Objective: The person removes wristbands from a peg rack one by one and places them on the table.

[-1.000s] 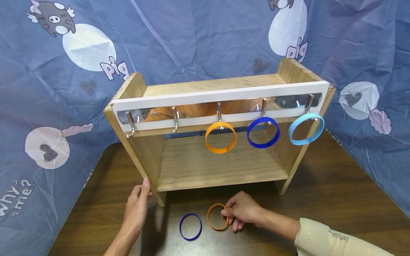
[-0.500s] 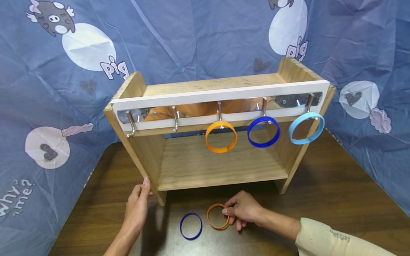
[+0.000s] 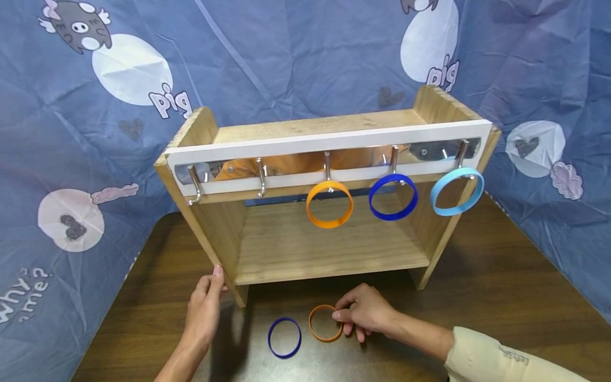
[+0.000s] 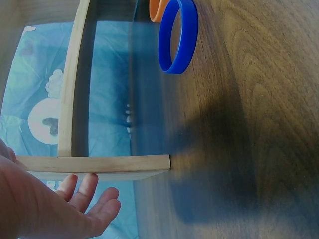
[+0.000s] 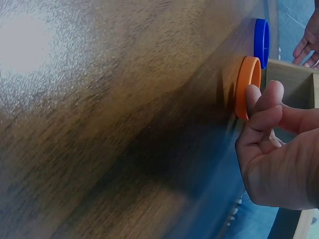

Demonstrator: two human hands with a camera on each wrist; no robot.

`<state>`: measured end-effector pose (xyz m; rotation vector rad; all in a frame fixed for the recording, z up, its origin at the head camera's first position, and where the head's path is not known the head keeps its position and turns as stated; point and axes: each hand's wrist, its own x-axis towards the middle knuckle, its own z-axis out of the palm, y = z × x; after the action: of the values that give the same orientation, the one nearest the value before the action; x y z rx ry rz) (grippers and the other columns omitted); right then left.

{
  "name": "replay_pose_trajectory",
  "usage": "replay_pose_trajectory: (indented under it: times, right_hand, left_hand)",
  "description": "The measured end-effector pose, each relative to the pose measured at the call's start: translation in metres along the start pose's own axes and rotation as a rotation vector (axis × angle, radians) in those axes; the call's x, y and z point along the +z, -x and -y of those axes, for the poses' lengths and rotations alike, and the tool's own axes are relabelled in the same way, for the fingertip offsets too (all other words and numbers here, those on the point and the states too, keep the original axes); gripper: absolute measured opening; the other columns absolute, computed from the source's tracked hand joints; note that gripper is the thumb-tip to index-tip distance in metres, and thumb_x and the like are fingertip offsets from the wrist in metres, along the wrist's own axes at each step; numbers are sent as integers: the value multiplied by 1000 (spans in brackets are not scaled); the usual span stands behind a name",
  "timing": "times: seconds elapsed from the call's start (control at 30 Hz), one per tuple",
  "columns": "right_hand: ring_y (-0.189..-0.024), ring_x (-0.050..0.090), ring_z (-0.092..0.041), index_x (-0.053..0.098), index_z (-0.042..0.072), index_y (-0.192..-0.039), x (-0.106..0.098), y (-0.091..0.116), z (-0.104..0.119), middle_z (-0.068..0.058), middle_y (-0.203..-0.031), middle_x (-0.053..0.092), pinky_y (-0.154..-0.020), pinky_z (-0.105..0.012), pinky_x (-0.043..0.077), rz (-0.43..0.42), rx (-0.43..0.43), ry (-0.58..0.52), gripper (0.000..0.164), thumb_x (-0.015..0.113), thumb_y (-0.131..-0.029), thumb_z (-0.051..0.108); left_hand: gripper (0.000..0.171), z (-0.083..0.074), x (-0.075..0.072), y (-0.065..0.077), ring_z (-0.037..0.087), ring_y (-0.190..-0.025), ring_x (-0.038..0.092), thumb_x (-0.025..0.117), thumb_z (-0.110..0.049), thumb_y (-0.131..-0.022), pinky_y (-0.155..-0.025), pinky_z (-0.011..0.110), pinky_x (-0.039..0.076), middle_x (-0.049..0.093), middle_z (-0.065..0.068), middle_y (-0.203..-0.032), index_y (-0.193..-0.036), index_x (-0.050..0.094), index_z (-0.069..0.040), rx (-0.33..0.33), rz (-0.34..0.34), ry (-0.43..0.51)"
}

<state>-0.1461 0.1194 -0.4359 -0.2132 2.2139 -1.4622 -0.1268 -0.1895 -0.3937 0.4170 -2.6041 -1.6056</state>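
An orange ring (image 3: 325,323) lies on the dark wooden table (image 3: 501,286) in front of a wooden shelf (image 3: 329,249). My right hand (image 3: 340,315) pinches the ring's right edge between thumb and fingers; the right wrist view shows the same orange ring (image 5: 245,84) and right hand (image 5: 264,114). A dark blue ring (image 3: 284,338) lies flat just to its left, also seen in the left wrist view (image 4: 178,37). My left hand (image 3: 205,307) rests with straight fingers against the shelf's left side panel (image 4: 99,163).
A hook rail (image 3: 329,159) runs across the shelf front. An orange ring (image 3: 329,204), a blue ring (image 3: 393,197) and a light blue ring (image 3: 456,192) hang from its three right hooks. The two left hooks (image 3: 194,185) are bare. Blue printed cloth (image 3: 71,159) surrounds the table.
My right hand has shifted very slightly to the right at the orange ring. The left hand and the other rings have not moved.
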Motion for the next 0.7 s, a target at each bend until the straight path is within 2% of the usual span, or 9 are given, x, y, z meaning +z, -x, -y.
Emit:
replay_pose_trajectory:
  times: [0.3,0.7]
  right_hand:
    - [-36,52,-6,68,-5,-104,-4,7,6,-9,-60,66,-36,-18,36,-26,-43,9,27,72,-87,15]
    - [-40,56,-9,65,-7,-110,-11,20,20,-12,-70,69,-40,-21,39,3,-111,-30,35,72,-88,19]
  left_hand:
    - [66,-1,0,0,35,-119,48,26,-60,-99,-96,48,32,56,21,-119,-116,51,-1,-1,-5,-9]
    - [66,-1,1,0,35,-119,49,27,-59,-99,-97,47,32,57,21,-118,-115,52,0,1,-12,-2]
